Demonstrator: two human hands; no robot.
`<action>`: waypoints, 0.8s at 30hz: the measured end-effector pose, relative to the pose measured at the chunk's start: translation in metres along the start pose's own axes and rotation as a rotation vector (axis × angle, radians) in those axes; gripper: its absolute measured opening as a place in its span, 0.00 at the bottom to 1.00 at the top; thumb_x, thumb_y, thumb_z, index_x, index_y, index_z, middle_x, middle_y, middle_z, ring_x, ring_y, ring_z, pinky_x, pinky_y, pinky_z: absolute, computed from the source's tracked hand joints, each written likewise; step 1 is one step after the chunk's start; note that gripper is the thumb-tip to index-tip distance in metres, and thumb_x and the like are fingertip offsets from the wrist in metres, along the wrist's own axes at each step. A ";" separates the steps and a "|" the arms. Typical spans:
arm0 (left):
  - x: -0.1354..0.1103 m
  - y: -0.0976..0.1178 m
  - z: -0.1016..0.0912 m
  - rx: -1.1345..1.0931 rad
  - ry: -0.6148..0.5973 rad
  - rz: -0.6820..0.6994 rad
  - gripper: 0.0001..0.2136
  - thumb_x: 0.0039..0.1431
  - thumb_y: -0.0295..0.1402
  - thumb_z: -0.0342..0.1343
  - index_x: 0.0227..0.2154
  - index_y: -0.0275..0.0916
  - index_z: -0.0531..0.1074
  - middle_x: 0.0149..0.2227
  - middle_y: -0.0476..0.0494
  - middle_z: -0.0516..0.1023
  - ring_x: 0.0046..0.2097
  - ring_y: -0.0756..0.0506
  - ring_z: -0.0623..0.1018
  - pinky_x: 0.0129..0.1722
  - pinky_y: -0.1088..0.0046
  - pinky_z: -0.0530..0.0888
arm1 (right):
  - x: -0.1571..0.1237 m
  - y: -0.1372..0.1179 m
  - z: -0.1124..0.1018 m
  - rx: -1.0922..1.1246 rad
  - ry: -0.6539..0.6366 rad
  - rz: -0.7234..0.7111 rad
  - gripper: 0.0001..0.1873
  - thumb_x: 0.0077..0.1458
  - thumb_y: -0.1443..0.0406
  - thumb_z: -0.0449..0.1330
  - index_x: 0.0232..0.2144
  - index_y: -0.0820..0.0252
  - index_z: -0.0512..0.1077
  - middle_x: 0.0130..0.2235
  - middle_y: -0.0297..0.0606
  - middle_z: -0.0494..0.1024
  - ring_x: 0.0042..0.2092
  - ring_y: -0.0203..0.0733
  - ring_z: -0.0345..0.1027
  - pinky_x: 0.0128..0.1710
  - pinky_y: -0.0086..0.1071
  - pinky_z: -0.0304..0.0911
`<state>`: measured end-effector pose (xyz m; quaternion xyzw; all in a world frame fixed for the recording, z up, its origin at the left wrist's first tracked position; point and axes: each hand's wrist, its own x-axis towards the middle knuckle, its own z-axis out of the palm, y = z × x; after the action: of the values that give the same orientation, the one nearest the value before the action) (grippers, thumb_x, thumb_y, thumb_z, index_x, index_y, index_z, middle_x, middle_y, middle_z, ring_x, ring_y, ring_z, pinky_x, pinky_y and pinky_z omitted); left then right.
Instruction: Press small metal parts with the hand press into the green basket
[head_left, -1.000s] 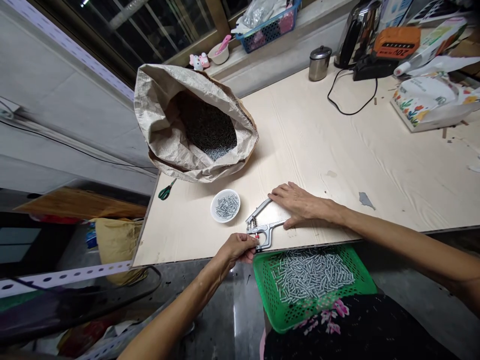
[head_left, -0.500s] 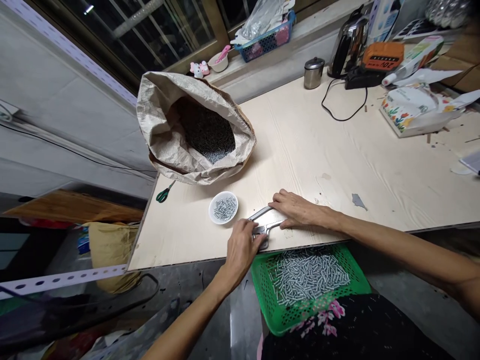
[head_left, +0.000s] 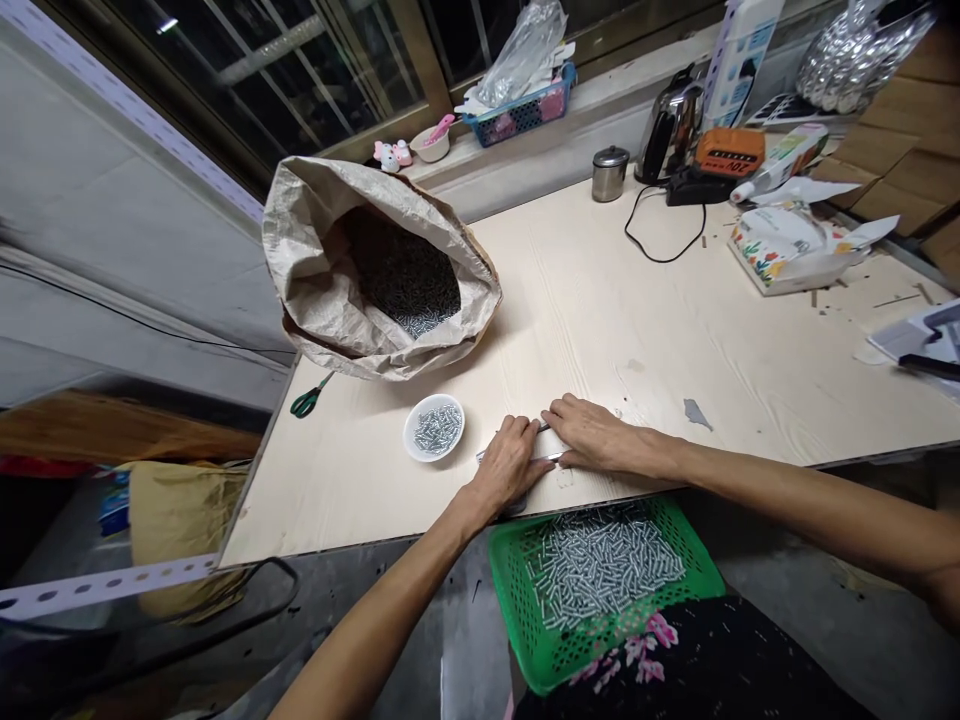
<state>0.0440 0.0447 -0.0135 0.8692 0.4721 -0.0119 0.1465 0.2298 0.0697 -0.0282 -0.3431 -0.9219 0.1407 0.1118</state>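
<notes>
Left hand (head_left: 508, 464) slid along slim metal pliers (head_left: 551, 458), wrapped over them; right hand (head_left: 595, 437) clasping narrow handle ends (head_left: 557, 457).

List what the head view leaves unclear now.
Head view:
Silver metal tool: mostly covered by the left hand.
Green plastic basket: far edge hidden beneath the pale wooden tabletop.
Large beige sack: bottom hidden by its contents.
Silver metal pieces in the basket: too small to count.

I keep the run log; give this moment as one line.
left hand: on metal tool; right hand: on same tool; white bowl: holds metal pieces; green basket: likewise
</notes>
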 end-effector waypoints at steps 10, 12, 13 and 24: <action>0.002 0.007 0.021 0.064 0.131 -0.044 0.12 0.66 0.35 0.44 0.29 0.38 0.68 0.32 0.43 0.71 0.38 0.44 0.69 0.39 0.66 0.68 | 0.003 0.005 0.019 -0.002 0.006 -0.054 0.14 0.63 0.71 0.44 0.27 0.59 0.65 0.32 0.39 0.69 0.35 0.41 0.58 0.38 0.37 0.58; 0.003 0.009 0.023 0.066 0.127 -0.067 0.13 0.66 0.35 0.44 0.30 0.37 0.69 0.32 0.42 0.72 0.39 0.43 0.70 0.40 0.65 0.69 | 0.004 0.004 0.015 0.008 -0.010 -0.032 0.14 0.64 0.70 0.45 0.28 0.59 0.65 0.32 0.39 0.69 0.35 0.41 0.59 0.38 0.37 0.59; 0.003 0.010 0.024 0.058 0.128 -0.088 0.12 0.66 0.35 0.44 0.32 0.36 0.70 0.33 0.41 0.72 0.40 0.43 0.71 0.41 0.64 0.69 | 0.004 0.003 0.013 0.009 -0.008 -0.017 0.12 0.63 0.69 0.47 0.30 0.60 0.66 0.34 0.40 0.70 0.37 0.42 0.60 0.39 0.38 0.59; -0.075 -0.010 -0.010 -0.192 0.516 -0.517 0.12 0.63 0.38 0.48 0.32 0.37 0.74 0.34 0.42 0.74 0.39 0.44 0.73 0.40 0.68 0.69 | -0.023 -0.005 0.007 0.086 0.202 -0.006 0.20 0.56 0.63 0.60 0.50 0.60 0.66 0.48 0.46 0.69 0.48 0.49 0.60 0.45 0.42 0.61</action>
<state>-0.0068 -0.0086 0.0059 0.6781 0.6962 0.2151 0.0959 0.2415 0.0496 -0.0352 -0.3478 -0.9001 0.1446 0.2191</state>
